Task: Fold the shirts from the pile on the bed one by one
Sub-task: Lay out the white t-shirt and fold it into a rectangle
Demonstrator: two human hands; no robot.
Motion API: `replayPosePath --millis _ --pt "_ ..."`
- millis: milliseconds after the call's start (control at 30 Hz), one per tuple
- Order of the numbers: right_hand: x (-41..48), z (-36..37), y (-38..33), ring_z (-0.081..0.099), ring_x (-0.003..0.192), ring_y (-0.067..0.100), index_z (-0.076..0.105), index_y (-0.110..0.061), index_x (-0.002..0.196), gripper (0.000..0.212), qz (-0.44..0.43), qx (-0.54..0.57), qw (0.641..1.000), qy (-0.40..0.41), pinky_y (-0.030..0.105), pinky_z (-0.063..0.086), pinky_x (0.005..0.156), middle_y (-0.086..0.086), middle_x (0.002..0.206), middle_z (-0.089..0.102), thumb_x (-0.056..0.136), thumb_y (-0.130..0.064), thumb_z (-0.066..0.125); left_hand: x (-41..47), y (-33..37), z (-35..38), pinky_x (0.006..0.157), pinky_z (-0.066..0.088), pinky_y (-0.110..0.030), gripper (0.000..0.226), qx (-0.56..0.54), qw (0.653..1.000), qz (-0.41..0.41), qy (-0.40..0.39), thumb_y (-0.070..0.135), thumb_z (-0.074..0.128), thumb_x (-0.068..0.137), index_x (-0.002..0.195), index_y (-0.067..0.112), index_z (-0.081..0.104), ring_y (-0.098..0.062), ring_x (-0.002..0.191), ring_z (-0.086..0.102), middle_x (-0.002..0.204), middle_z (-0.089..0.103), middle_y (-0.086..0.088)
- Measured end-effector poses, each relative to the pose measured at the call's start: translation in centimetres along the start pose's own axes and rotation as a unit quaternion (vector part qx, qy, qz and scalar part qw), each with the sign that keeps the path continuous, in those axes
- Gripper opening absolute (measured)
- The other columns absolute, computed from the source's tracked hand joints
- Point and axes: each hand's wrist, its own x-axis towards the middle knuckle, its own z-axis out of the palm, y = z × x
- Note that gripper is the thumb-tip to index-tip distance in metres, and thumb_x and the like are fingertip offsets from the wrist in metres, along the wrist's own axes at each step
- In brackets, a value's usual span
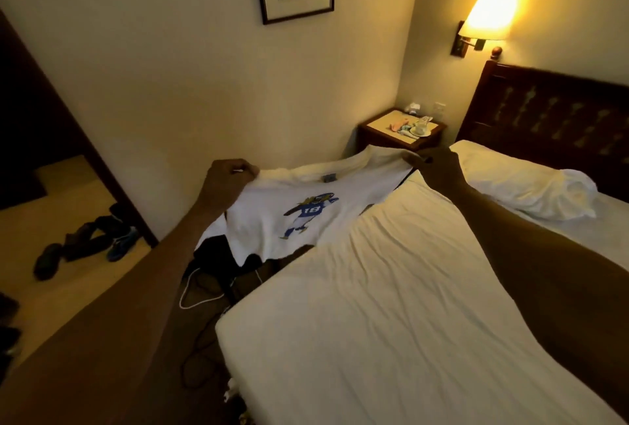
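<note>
Hanging stretched between both hands, the white shirt [272, 234] is held up by its shoulders over the bed's left edge, its hem dangling above the dark gap beside the mattress. The left hand [231, 174] pinches one shoulder with curled fingers, and the right hand [432, 166] grips the other. The print shows a football player in blue with the number 18. A small blue label [327, 178] at the collar is too small to read. The bed [391, 315] spreads its wrinkled white sheet under the right arm. Crumpled bedding [531, 186] lies near the headboard [551, 111]. Cables [200, 288] trail on the floor, a nightstand [384, 130] fills the corner, and shoes [102, 237] sit by the doorway.
</note>
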Motion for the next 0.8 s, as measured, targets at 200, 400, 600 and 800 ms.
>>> replayPosePath --millis 200,400,600,800 --pt "-8.9 2.9 12.9 0.054 0.062 0.032 0.054 -0.013 0.057 0.047 0.048 -0.021 0.998 -0.045 0.034 0.020 0.057 0.004 0.054 0.047 0.096 -0.039 0.061 -11.9 -5.9 10.0 0.088 0.053 -0.045 0.026 -0.008 0.994 -0.080 -0.074 0.026 0.069 0.088 0.088 0.001 0.077 -0.015 0.084 0.068 0.088 0.074 -0.016" --pt "-19.9 11.5 27.2 0.061 0.111 0.035 0.073 0.001 0.100 0.028 0.138 -0.011 0.988 -0.071 0.029 0.035 0.088 0.021 0.112 0.069 0.093 -0.025 0.068 -23.1 -17.6 21.4 0.078 0.052 -0.049 0.049 0.037 0.978 -0.149 -0.142 0.056 0.067 0.084 0.087 0.008 0.077 -0.014 0.076 0.063 0.081 0.070 -0.019" --pt "-30.1 19.6 41.4 0.055 0.125 0.037 0.072 0.007 0.101 0.027 0.161 -0.048 0.978 -0.123 0.042 0.037 0.107 0.024 0.132 0.059 0.092 -0.017 0.068 -33.2 -27.6 34.2 0.090 0.056 -0.042 0.017 0.016 0.949 -0.236 -0.207 0.025 0.072 0.092 0.099 0.014 0.081 -0.004 0.092 0.069 0.094 0.077 0.002" --pt "-38.2 22.8 50.9 0.045 0.130 0.043 0.067 0.000 0.118 0.026 0.127 -0.133 0.963 -0.200 0.046 0.030 0.109 0.019 0.152 0.040 0.099 -0.014 0.057 -42.2 -32.3 43.7 0.059 0.036 -0.020 0.029 0.033 0.932 -0.252 -0.257 0.023 0.068 0.094 0.068 0.013 0.066 0.002 0.065 0.065 0.062 0.064 0.000"
